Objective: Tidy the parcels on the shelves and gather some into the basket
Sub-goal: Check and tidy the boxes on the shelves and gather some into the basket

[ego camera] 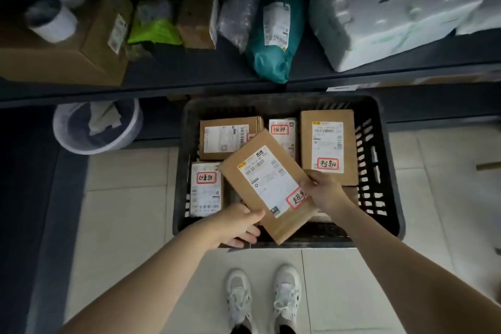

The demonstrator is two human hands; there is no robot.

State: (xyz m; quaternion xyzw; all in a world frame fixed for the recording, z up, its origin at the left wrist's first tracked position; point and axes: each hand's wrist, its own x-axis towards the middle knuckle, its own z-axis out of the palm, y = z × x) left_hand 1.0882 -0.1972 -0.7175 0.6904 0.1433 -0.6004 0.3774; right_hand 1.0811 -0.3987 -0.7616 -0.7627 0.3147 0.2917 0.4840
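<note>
A flat brown cardboard parcel (267,184) with a white label and a red-framed sticker is held tilted over the black slatted basket (379,171). My left hand (238,225) grips its near left edge, thumb on top. My right hand (324,192) pinches its right corner by the sticker. Several labelled parcels lie in the basket: a brown box (227,138) at the back left, a tall brown box (328,144) at the right, a white parcel (205,188) at the front left.
The dark shelf (189,73) above holds a large cardboard box (62,54), a white roll (53,22), a green bag (154,30), a teal bag (273,43) and a big white wrapped parcel (385,13). A white bin (97,127) stands left of the basket. My shoes (263,298) are on the tiled floor.
</note>
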